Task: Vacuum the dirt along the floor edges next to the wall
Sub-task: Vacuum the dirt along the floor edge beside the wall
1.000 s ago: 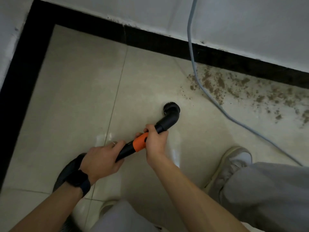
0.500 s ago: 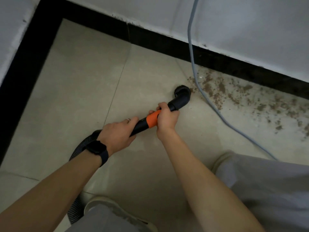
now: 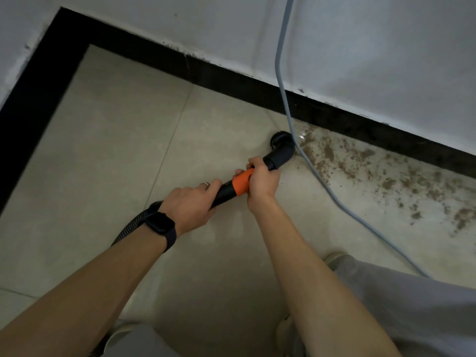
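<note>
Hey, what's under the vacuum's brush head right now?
Beige floor tile shows around the brush head, with the dirt starting by the gray cable. Whatever lies beneath the bristles is covered.

Two hands [image 3: 189, 206] [image 3: 263, 182], one nozzle [image 3: 280, 155], one cable [image 3: 337, 202]

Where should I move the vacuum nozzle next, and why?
Probably nudge the brush nozzle rightward past the grey cable into the brown dirt along the black skirting. The nozzle sits at the patch's left end beside the cable; the dirt stretches right from there. The left hand and right hand grip the wand.
</note>
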